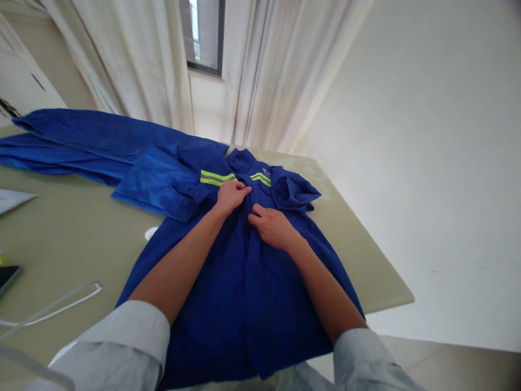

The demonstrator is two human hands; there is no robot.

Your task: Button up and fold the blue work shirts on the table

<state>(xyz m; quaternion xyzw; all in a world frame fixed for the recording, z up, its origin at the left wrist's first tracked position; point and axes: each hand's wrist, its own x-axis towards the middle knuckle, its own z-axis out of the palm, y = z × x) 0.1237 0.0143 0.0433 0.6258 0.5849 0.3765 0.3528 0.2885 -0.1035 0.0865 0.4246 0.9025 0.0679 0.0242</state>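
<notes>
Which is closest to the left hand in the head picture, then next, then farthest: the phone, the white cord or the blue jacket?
From the left hand:
1. Blue jacket: right under it, touching.
2. White cord: left of the jacket.
3. Phone: at the picture's left edge.

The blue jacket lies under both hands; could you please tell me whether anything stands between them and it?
Nothing visible does: the left hand and right hand both touch the blue jacket directly at its front.
</notes>
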